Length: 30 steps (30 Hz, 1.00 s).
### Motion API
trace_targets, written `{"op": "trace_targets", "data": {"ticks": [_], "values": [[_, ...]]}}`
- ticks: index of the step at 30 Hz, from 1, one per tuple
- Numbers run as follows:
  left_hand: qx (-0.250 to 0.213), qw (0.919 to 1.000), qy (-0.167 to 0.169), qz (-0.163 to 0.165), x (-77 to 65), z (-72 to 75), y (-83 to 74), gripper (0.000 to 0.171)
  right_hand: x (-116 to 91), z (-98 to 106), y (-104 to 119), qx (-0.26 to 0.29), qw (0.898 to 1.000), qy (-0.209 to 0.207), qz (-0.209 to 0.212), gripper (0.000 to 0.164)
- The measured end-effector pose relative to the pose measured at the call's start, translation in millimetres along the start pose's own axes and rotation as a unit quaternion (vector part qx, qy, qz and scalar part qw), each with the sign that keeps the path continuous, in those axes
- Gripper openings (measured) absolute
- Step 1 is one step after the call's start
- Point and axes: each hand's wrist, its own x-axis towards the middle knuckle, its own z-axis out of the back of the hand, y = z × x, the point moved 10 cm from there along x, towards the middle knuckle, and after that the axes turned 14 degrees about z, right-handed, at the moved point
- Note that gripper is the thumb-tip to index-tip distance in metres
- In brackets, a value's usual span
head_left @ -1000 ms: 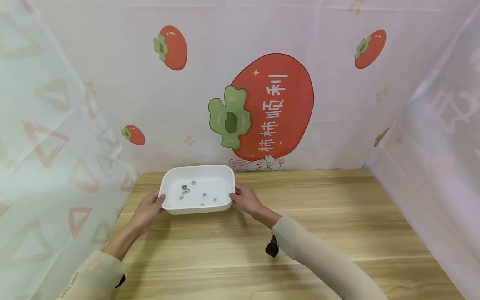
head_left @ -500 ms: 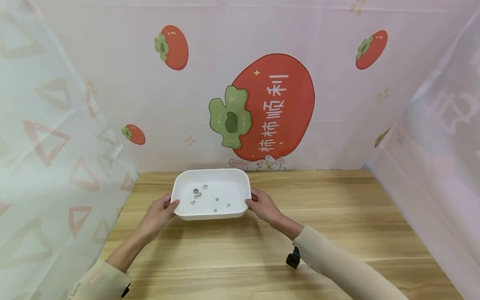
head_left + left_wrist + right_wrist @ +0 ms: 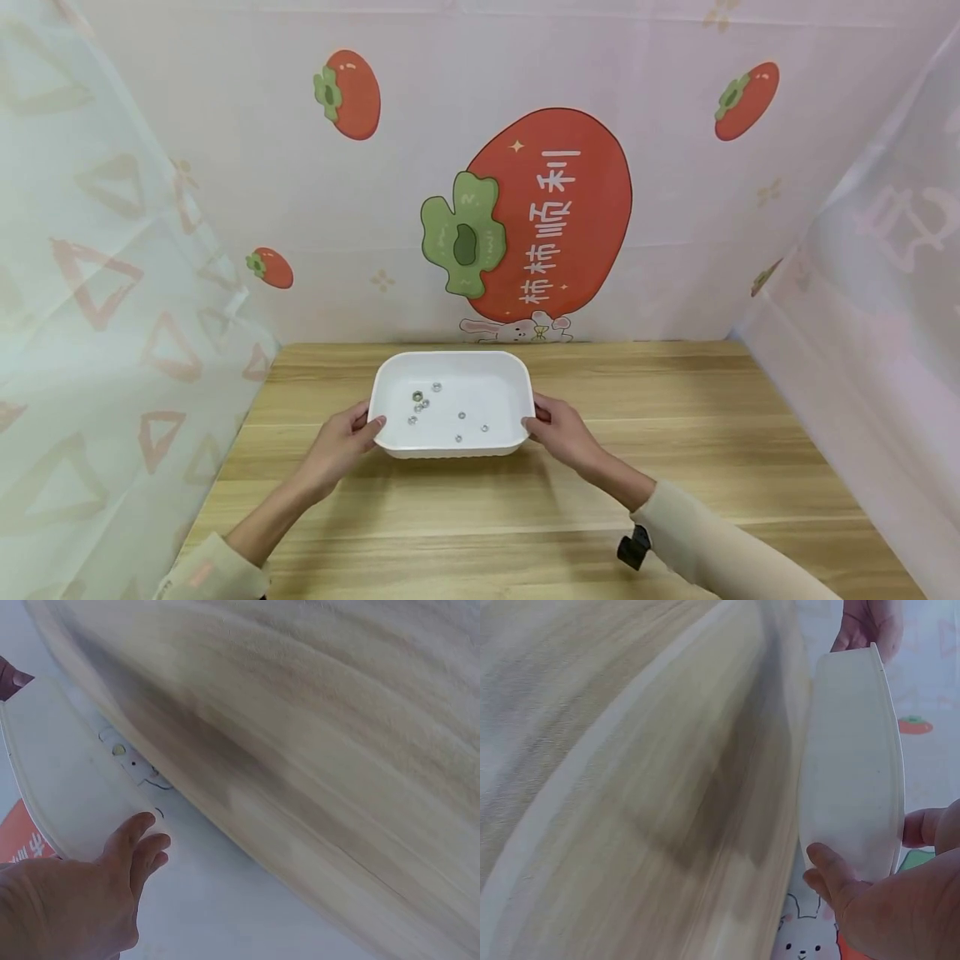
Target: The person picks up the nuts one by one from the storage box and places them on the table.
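Observation:
Between both hands is a white rectangular tray (image 3: pixel 450 452) with rounded corners, in the head view. Several small silvery metal nuts (image 3: pixel 417 397) lie scattered on its floor; one looks larger and darker than the others. My left hand (image 3: pixel 341 450) grips the tray's left end, thumb over the rim and fingers beneath. At the opposite end my right hand (image 3: pixel 566 433) holds it the same way. Both wrist views show the tray's outer side (image 3: pixel 851 757), with curled fingers (image 3: pixel 135 844) against its underside. The nuts are hidden in both wrist views.
A wood-grain table (image 3: pixel 465 533) spreads beneath the tray. Behind it hangs a pale backdrop (image 3: pixel 660 275) printed with red persimmons and a rabbit. Pale printed sheets (image 3: pixel 112 350) close off the left and right sides. A small black object (image 3: pixel 633 547) sits at the right sleeve's cuff.
Both hands have carried the tray to the right and a little nearer to me. The nuts have travelled along with it, and both grips look unchanged.

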Motion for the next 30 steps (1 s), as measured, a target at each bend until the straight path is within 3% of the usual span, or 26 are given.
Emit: {"op": "trace_targets", "data": {"ticks": [5, 18, 30], "values": [[-0.011, 0.9999, 0.007, -0.001, -6.5, -12.2, 0.6, 0.055, -13.1, 8.5, -4.3, -0.002, 1.0, -0.002, -0.005, 0.051], [0.031, 0.9993, -0.009, -0.018, -18.9, -41.3, 1.4, 0.049, -43.5, 27.3, -15.5, -0.01, 1.0, 0.003, -0.013, 0.051], [0.038, 0.999, -0.012, -0.019, -22.1, -56.3, 9.2, 0.051, -61.1, 31.1, -23.7, -0.005, 1.0, -0.006, -0.022, 0.054]]}}
